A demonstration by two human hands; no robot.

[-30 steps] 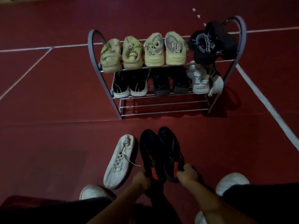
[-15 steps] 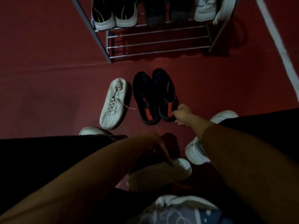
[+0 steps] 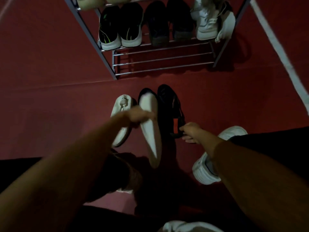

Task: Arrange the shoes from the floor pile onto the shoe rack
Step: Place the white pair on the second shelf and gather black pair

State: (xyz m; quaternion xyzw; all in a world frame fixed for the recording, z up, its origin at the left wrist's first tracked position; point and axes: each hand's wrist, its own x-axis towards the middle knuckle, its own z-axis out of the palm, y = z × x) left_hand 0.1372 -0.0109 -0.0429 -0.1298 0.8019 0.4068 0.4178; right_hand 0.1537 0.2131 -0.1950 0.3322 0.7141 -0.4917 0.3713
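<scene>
The left hand grips a white shoe around its middle, sole turned up, holding it above the red floor between a second white shoe lying just to its left and a pair of black shoes to its right. The right hand pinches the heel of the nearer black shoe, fingers curled on it. Beyond them stands the shoe rack, its lowest bars bare, with black sneakers, dark shoes and white sneakers lined on the shelf above.
</scene>
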